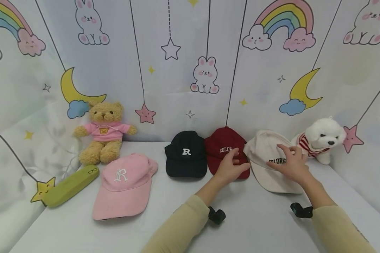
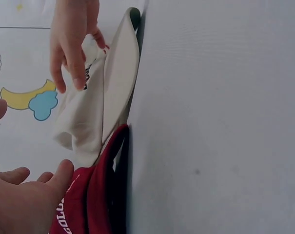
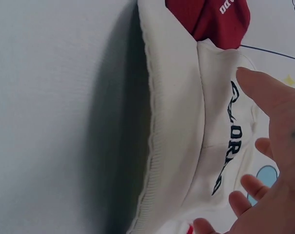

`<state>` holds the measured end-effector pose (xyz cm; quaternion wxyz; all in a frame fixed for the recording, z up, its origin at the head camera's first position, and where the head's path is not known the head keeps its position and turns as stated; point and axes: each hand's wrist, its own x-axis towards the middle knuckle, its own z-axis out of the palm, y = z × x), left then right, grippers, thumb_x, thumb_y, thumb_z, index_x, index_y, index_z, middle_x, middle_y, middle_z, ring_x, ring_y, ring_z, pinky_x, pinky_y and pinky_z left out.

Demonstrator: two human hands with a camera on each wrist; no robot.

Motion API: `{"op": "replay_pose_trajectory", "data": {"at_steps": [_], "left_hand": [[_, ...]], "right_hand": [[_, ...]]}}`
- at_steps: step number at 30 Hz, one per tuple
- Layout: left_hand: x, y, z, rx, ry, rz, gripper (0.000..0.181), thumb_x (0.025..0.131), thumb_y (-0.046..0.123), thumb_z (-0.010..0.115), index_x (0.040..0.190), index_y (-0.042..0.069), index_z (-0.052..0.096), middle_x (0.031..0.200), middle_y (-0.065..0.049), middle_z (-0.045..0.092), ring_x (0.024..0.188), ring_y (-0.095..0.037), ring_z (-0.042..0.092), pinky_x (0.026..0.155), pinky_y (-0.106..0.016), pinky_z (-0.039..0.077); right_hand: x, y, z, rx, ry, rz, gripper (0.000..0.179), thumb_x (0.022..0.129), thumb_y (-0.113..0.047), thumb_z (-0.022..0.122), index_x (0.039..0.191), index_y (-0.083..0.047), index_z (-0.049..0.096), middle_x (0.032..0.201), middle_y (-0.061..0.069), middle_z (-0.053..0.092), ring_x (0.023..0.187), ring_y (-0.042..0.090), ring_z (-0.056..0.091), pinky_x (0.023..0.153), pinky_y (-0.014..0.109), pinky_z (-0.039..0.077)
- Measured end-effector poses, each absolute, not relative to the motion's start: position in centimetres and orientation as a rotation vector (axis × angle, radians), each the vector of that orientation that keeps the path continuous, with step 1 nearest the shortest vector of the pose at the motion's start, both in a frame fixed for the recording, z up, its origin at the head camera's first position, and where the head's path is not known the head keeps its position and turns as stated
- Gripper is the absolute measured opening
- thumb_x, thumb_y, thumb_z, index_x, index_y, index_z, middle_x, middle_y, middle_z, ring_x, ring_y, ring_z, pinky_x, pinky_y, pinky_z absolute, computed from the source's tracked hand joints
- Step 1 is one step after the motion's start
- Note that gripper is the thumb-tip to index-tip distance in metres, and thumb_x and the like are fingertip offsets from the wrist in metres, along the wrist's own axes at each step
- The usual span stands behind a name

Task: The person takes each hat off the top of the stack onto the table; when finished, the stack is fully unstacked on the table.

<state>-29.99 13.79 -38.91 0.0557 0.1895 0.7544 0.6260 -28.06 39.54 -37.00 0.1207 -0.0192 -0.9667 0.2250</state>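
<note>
My left hand (image 1: 230,168) hovers in front of the red cap (image 1: 225,138), thumb and fingers spread apart with nothing between them. Over the cream cap (image 1: 273,181) is my right hand (image 1: 293,165), its fingers loosely bent and the thumb apart, covering part of the dark lettering. In the right wrist view the right thumb (image 3: 262,87) overlaps the crown near the lettering, while the brim stands toward the camera. The left wrist view has the cream cap's side overlapping the red cap's edge, with both hands holding nothing.
Left of the red cap sits a black cap (image 1: 185,167) with a white R. A pink cap (image 1: 123,196), a green pickle-shaped plush (image 1: 71,186) and a teddy bear (image 1: 106,140) are at the left. A white plush dog (image 1: 326,135) sits behind the cream cap. A printed curtain (image 1: 177,80) hangs behind.
</note>
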Motion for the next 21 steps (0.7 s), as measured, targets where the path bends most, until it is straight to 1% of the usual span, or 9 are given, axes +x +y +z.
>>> {"op": "replay_pose_trajectory", "data": {"at_steps": [4,7,10,14,21], "left_hand": [[-29.7,12.6,-38.7,0.623,2.293,1.878,0.071,0.09,0.026,0.073,0.152,0.013,0.043,0.144,-0.005,0.051,0.12,-0.02,0.054,0.092,-0.033,0.051],[-29.4,11.7,-38.6,0.632,2.298,1.86,0.069,0.09,0.025,0.073,0.152,0.013,0.043,0.144,-0.007,0.051,0.121,-0.021,0.054,0.094,-0.035,0.051],[-29.3,11.0,-38.7,0.632,2.304,1.845,0.069,0.091,0.025,0.073,0.152,0.013,0.044,0.145,-0.008,0.051,0.121,-0.022,0.055,0.095,-0.036,0.05],[-29.2,10.3,-38.9,0.643,2.31,1.825,0.069,0.091,0.025,0.073,0.152,0.012,0.043,0.146,-0.01,0.05,0.122,-0.022,0.054,0.095,-0.037,0.052],[-29.0,9.3,-39.1,0.671,2.314,1.808,0.069,0.092,0.025,0.072,0.152,0.009,0.043,0.147,-0.012,0.049,0.123,-0.025,0.054,0.092,-0.037,0.053]], "right_hand": [[-27.8,39.5,-37.2,-0.068,-2.856,0.649,0.092,0.085,-0.047,0.078,0.151,-0.005,0.029,0.139,0.036,0.012,0.123,0.065,0.008,0.077,0.084,0.027],[-27.8,39.6,-37.5,-0.045,-2.848,0.63,0.091,0.085,-0.044,0.079,0.15,-0.004,0.029,0.138,0.038,0.013,0.121,0.066,0.009,0.076,0.082,0.03],[-28.0,39.6,-37.9,-0.014,-2.819,0.611,0.088,0.086,-0.042,0.079,0.149,-0.003,0.03,0.137,0.039,0.014,0.119,0.067,0.011,0.077,0.077,0.033],[-28.3,39.6,-38.3,-0.006,-2.785,0.598,0.084,0.087,-0.039,0.078,0.149,-0.003,0.033,0.137,0.039,0.017,0.118,0.066,0.016,0.077,0.073,0.037],[-28.8,39.5,-38.5,-0.056,-2.792,0.614,0.086,0.089,-0.043,0.075,0.151,-0.003,0.031,0.139,0.038,0.017,0.118,0.064,0.018,0.075,0.073,0.04]]}}
